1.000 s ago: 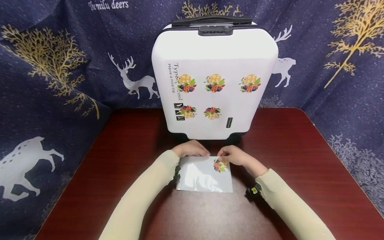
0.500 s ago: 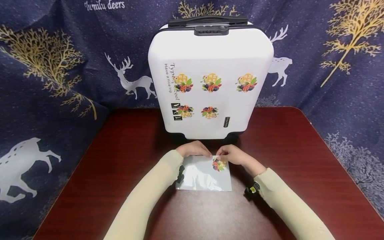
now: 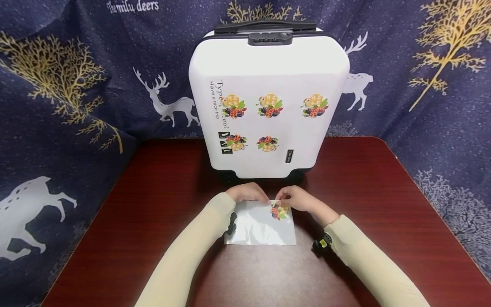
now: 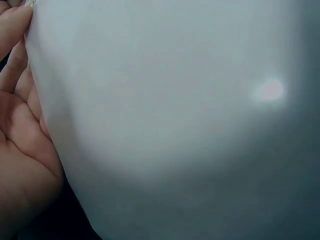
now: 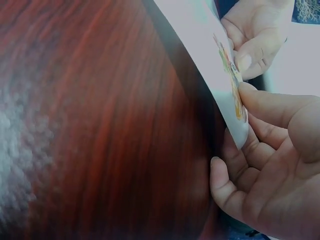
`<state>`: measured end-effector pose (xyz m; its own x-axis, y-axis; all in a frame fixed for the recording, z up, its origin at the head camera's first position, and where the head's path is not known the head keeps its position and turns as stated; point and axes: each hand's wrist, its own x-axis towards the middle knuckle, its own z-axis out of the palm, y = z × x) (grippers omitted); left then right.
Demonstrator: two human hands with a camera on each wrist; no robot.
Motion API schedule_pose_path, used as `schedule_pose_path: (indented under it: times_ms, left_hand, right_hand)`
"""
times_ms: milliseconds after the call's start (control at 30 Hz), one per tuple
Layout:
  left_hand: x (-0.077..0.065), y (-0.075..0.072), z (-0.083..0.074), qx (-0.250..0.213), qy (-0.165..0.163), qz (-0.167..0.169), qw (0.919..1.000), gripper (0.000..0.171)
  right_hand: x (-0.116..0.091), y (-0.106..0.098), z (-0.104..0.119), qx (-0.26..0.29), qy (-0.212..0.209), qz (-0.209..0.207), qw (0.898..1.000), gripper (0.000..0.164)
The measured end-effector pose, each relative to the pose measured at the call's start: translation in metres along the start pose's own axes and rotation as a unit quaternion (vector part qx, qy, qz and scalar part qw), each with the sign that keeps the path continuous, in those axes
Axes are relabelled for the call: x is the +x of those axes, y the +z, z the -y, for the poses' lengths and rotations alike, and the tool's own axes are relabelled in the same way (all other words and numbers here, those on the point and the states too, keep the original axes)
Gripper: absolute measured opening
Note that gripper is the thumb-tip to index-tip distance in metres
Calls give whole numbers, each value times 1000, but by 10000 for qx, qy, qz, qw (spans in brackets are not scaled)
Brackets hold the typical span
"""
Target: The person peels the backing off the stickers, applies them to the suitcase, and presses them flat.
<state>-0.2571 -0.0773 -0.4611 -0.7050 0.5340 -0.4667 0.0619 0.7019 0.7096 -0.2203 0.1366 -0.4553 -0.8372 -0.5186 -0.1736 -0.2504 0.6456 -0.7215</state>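
A glossy white sticker sheet is held above the red-brown table, its far edge between both hands. One fruit sticker shows near its far right corner, upside down from the head view. My left hand pinches the far edge left of the sticker, thumb on the sheet's face in the right wrist view. My right hand pinches the edge at the sticker, thumb on the printed side and fingers curled behind. Whether the sticker has lifted from the sheet I cannot tell. The sheet fills most of the left wrist view.
A white suitcase stands upright behind the hands at the table's back. Several fruit stickers are on its front, two rows, the lower ones upside down. The red-brown table lies around the sheet. A dark blue deer-print cloth hangs behind.
The head view has shifted slightly, so the suitcase sits a little further left. Both hands keep pinching the sheet's far edge; the left hand has come slightly closer to the right.
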Motion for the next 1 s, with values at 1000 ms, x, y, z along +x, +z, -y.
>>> schedule_pose_path:
  times_ms: [1000]
  left_hand:
    - [-1,0,7,-1258,-181,248,9916,29]
  right_hand:
    - [0,7,7,17,-286,-221,9993,11]
